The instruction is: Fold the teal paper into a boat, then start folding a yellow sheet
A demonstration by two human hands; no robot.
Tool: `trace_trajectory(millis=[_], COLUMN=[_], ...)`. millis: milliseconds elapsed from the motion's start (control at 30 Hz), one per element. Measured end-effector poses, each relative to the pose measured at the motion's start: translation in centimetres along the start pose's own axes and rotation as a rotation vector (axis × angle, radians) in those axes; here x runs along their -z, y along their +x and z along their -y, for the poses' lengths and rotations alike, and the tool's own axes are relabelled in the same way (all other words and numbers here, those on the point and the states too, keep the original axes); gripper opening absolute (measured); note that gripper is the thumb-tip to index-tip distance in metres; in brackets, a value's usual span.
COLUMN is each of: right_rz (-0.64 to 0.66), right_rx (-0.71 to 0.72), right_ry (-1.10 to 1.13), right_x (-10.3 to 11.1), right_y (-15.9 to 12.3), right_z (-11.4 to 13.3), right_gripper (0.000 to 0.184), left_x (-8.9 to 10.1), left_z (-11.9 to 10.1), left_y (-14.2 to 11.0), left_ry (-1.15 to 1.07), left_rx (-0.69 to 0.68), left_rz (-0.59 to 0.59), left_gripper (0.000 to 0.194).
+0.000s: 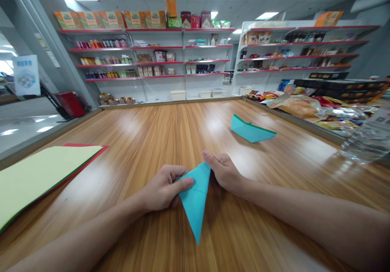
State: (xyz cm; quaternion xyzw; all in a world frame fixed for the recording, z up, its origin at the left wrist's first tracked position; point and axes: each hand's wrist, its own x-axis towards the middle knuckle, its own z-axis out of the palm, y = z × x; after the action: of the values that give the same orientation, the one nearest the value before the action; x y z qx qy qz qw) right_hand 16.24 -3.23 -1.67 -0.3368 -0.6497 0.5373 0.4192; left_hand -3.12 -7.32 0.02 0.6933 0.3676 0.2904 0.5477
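Note:
A folded sheet of blue paper (196,201) is held just above the wooden table, its long point aimed down toward me. My left hand (166,187) grips its left side, thumb lying on top and fingers underneath. At the upper right corner of the paper is my right hand (226,172), closed with the thumb up; its fingertips are partly hidden behind the hand and the paper edge. Farther off to the right, a folded blue paper boat (252,131) with a green edge rests on the table.
On the left lies a stack of coloured paper (45,174), pale yellow on top with green and red below. A clear plastic container (365,138) stands at the right edge. Packaged snacks (304,107) are heaped beyond the table (137,142), and stocked shelves (158,77) line the back.

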Motion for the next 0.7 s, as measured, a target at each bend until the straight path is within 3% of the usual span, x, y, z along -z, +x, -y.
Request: trace_trajectory(millis=[200,433,500,700], right_rz=[0.073,0.142,0.132,0.143], right_rx=[-0.006,0.039,0.073,0.124], right_ry=[0.056,-0.151,-0.190,-0.176], right_x=[0.0,-0.2,-0.1,0.2], right_y=[0.1,-1.2,-1.3,-0.6], right_z=[0.2,0.9,1.0,0.5], right_gripper=[0.067,0.068,0.068,0.056], left_x=[0.3,0.4,0.4,0.3], left_z=[0.1,0.6,0.6,0.2], left_y=[0.1,0.3,0.3,0.1], left_ry=[0.006,-0.028,-0.023,0.064], left_rx=[-0.046,0.007,0.009,-0.051], left_rz=[-0.092,0.167,0.187,0.064], left_gripper=[0.042,0.047,0.048,0.043])
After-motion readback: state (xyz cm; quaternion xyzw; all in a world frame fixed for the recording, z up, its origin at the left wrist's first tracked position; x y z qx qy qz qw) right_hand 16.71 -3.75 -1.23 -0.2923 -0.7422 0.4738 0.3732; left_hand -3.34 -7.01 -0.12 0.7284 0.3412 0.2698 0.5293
